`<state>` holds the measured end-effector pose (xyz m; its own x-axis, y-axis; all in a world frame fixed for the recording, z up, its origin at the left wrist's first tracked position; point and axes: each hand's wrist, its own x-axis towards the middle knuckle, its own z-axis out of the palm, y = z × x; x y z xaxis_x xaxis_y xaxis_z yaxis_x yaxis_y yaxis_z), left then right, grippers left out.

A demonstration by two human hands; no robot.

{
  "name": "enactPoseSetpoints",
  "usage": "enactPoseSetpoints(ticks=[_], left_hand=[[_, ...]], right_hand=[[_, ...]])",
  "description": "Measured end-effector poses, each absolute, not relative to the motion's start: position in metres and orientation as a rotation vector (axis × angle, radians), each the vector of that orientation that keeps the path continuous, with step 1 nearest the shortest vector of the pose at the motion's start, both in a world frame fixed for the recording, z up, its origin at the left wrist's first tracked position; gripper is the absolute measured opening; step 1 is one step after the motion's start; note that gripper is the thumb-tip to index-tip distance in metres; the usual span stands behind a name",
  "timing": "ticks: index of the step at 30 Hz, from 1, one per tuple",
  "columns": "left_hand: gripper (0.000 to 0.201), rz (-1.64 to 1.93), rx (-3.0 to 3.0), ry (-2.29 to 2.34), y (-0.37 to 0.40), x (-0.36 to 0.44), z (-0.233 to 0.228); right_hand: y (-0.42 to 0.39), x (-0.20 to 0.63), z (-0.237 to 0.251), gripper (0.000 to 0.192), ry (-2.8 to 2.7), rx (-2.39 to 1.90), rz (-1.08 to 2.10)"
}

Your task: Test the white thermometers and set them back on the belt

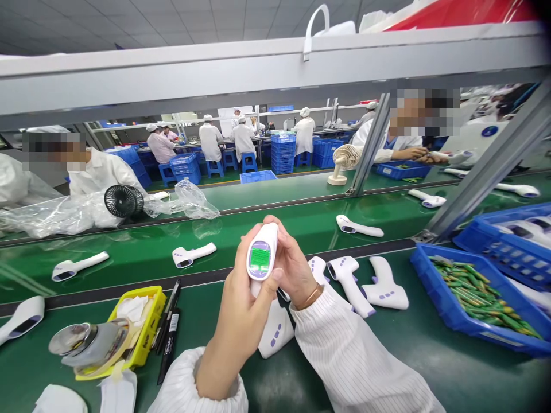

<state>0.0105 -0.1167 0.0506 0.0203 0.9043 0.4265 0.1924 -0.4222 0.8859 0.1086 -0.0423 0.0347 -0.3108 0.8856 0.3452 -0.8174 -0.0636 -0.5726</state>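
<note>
An infrared thermometer (pixel 263 235), white with a purple frame around its lit green screen, is held up in front of me between both hands. My left hand (pixel 241 304) wraps it from the left, its thumb reaching under the screen end. From the other side my right hand (pixel 295 267) closes around it, with its fingertips at the far end. Below my hands a white thermometer (pixel 275 330) lies on the green bench. Several more lie just right of my right hand, among them one thermometer (pixel 350 281) and another thermometer (pixel 386 287).
A green conveyor belt (pixel 241 229) carries spaced thermometers across the front. A blue bin (pixel 477 304) of green-and-gold parts stands right. At left are a yellow tray (pixel 148 332), a dispenser bottle (pixel 94 341) and a black marker (pixel 169 344). Co-workers sit beyond the belt.
</note>
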Motion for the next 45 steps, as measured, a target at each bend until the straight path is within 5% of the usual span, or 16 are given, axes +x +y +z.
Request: enactPoseSetpoints(ticks=[14, 29, 36, 42, 45], left_hand=[[0.062, 1.550, 1.404, 1.064, -0.117, 0.015, 0.053], [0.050, 1.468, 1.607, 1.209, -0.117, 0.012, 0.052], [0.051, 1.728, 1.885, 1.544, -0.112, 0.009, 0.050], [0.048, 1.823, 1.028, 0.909, -0.094, -0.013, 0.057], [0.030, 1.734, 0.436, 0.594, -0.084, -0.032, 0.062]], right_hand=[[-0.040, 0.112, 0.033, 0.040, -0.901, -0.111, 1.732], [-0.041, 0.113, 0.029, 0.053, -1.060, -0.081, 1.709], [-0.044, 0.106, 0.035, 0.051, -1.070, -0.158, 1.567], [-0.068, 0.093, 0.039, 0.057, -1.443, -0.191, 1.148], [-0.074, 0.087, 0.038, 0.052, -1.753, -0.121, 0.929]])
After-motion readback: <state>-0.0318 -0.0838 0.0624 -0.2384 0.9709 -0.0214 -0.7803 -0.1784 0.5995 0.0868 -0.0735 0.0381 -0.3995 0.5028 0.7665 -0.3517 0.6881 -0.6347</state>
